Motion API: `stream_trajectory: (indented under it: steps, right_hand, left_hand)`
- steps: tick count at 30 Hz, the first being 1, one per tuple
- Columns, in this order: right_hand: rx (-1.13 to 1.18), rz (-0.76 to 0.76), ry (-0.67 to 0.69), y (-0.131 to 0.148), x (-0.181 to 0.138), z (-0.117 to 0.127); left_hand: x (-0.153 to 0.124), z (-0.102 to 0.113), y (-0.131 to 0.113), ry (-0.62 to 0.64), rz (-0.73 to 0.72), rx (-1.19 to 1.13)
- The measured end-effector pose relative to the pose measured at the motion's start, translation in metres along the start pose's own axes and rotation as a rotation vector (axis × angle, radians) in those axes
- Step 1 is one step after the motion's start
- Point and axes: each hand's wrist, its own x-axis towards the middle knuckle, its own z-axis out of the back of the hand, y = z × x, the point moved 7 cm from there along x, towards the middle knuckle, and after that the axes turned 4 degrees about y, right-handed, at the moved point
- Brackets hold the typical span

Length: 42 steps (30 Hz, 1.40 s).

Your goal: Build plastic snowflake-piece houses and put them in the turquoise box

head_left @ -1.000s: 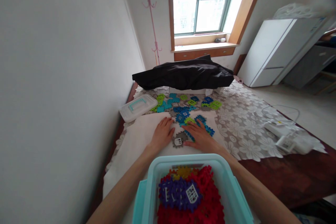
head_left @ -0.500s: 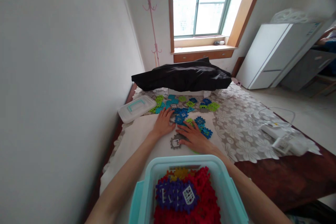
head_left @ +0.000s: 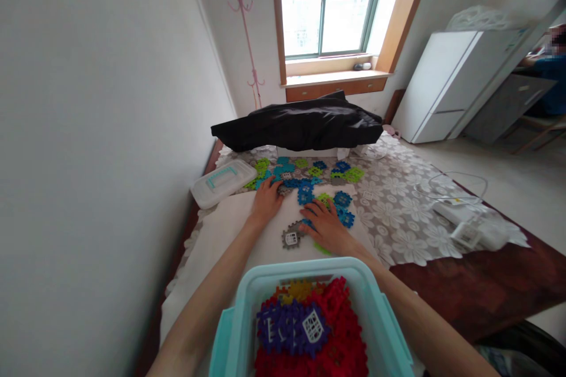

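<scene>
Both hands had shifted: left hand [head_left: 266, 201] slid further up, fingers spread flat on teal tiles [head_left: 283, 172]; right hand [head_left: 326, 226] flat beside grey tile [head_left: 290, 238]. Turquoise bin [head_left: 239, 330] blocked nearer surface.

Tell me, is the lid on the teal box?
No, the teal box is open, and its lid lies apart by the wall.

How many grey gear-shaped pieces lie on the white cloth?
1: the grey piece lies beside the right hand, left of it. More may be hidden under either hand or in the pile beyond.
</scene>
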Motion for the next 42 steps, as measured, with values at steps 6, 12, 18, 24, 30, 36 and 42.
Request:
stream_trajectory:
  steps: [6,12,18,24,30,36,42]
  right_hand:
    - [-0.011,-0.013,-0.002,-0.004,0.0,-0.001]
    - [-0.022,-0.034,-0.057,-0.01,0.0,-0.003]
    - [-0.027,-0.127,-0.188,-0.026,-0.001,0.007]
    - [0.079,-0.125,-0.326,-0.036,-0.001,0.03]
    - [0.065,-0.108,-0.295,-0.067,0.069,0.046]
    - [-0.134,-0.36,0.056,-0.118,0.161,0.031]
    - [-0.149,-0.349,0.197,-0.13,0.178,0.016]
  left_hand:
    - [0.0,0.011,-0.001,-0.06,0.007,-0.072]
    - [-0.006,0.027,-0.001,-0.143,0.036,-0.357]
    - [-0.015,0.0,-0.013,0.176,0.158,-0.939]
    - [-0.027,-0.004,-0.055,0.563,-0.026,-0.945]
    - [-0.041,0.012,-0.081,0.727,-0.363,-0.775]
    - [-0.05,0.006,-0.076,0.761,-0.386,-0.592]
    - [-0.056,-0.006,-0.067,0.837,-0.3,-0.437]
